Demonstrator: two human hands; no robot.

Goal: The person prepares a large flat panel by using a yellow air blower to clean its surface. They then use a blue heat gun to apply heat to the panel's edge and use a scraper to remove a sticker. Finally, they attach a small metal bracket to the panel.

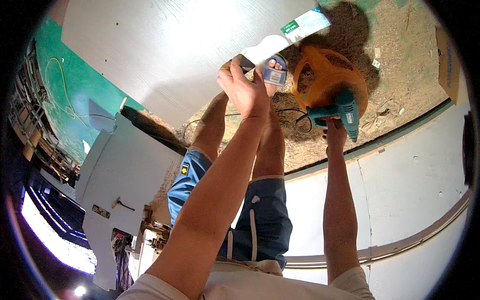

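- Dusty, brown-littered floor (pixel 407 55) in a workshop sort of space, white panels (pixel 415 182) off to the right, orange stool (pixel 352 75) up ahead.
- Pale wood-grain board (pixel 150 55) ahead and to the left, near edge on a diagonal from lower left to upper right, green-and-white label (pixel 307 25) by the far end.
- Left hand (pixel 245 95) right at that edge, much nearer to it than the right hand (pixel 335 134). Fingers bent, not spread wide; maybe pinching something small and dark, honestly can't tell.
- Right hand closed around the handle of a green power tool (pixel 346 112), just in front of the stool from this angle.
- Tool body pointing roughly away from the wearer, handle off to the left. Board left and ahead of it, with stool and sandal (pixel 276 76) in between.
- Left fingertips partly hidden, white oval patch (pixel 270 44) beyond them too washed out to identify.
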